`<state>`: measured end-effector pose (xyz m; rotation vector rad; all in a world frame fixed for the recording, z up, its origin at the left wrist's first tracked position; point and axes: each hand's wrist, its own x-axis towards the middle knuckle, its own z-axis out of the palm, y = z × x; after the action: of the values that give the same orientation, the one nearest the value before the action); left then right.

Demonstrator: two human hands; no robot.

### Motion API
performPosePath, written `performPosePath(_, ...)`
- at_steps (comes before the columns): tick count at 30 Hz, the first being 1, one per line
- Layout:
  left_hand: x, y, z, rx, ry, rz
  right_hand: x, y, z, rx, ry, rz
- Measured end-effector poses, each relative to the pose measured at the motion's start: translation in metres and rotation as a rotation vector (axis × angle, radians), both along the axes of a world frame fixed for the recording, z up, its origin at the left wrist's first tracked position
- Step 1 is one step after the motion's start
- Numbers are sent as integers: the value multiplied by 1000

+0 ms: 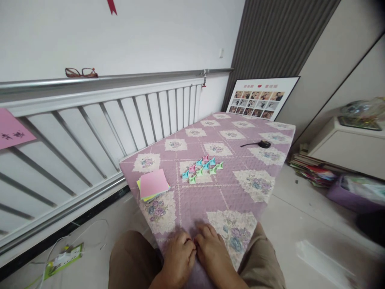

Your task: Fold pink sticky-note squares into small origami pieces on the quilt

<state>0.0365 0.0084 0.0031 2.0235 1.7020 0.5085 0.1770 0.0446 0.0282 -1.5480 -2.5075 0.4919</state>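
My left hand (180, 253) and my right hand (212, 247) meet at the near edge of the table, fingers curled in and fingertips close together. Something small and reddish shows between the fingertips; its shape is hidden. Beyond them, several small folded paper pieces (199, 172) in pink, blue and green stand in rows on the flowered cloth. A stack of square paper (154, 184), pink on top with yellow and green below, lies at the left side of the table.
The table (204, 196) has a purple patterned cloth. A black object with a thin strap (264, 144) lies at its right. A white radiator (144, 116) runs along the left, with glasses (82, 72) above. A power strip (63, 259) is on the floor.
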Motion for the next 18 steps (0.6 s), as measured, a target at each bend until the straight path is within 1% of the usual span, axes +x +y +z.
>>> performPosePath(3,1,2,0,-17,-1,35,-3,2,3,-3,-102,-17)
performPosePath(9,4,10,4,-125,71,63,-5,3,9,-49,-186,-35)
performPosePath(13,8,14,9,-176,150,62,-4,3,8,-34,-198,-39)
performPosePath(18,12,16,10,-202,153,69,-1,3,3,-10,-192,-70)
